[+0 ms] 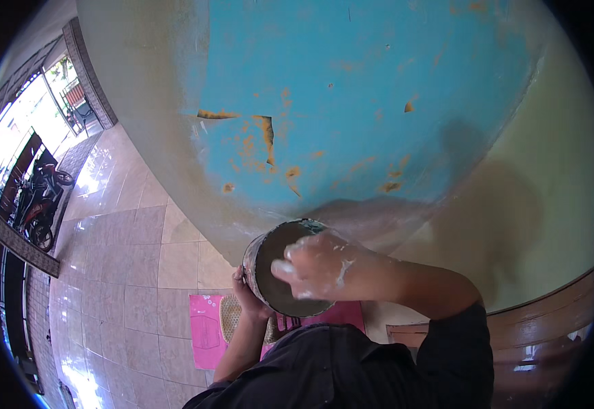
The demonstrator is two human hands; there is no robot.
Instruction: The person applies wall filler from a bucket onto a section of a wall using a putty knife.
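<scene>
A round bucket [267,243] with a grey inside and a smeared, dark-edged rim is held in front of my body, close to the wall. My left hand [248,297] grips its left side, fingers wrapped round the outer wall. Over the bucket's mouth is my right hand [313,264], slightly blurred, with its fingers curled closed. White smears mark its fingers, back and wrist. Whatever those fingers hold, if anything, is hidden, as is much of the bucket's bottom. Beyond the bucket stands the wall [358,61], with a large blue patch showing chipped orange-brown spots and cracks.
A pink mat [205,341] and a woven seat [229,317] lie below the bucket. Brown wooden furniture [539,320] stands at right. Shiny floor tiles [137,262] stretch left toward a parked motorcycle [38,201] near a bright opening.
</scene>
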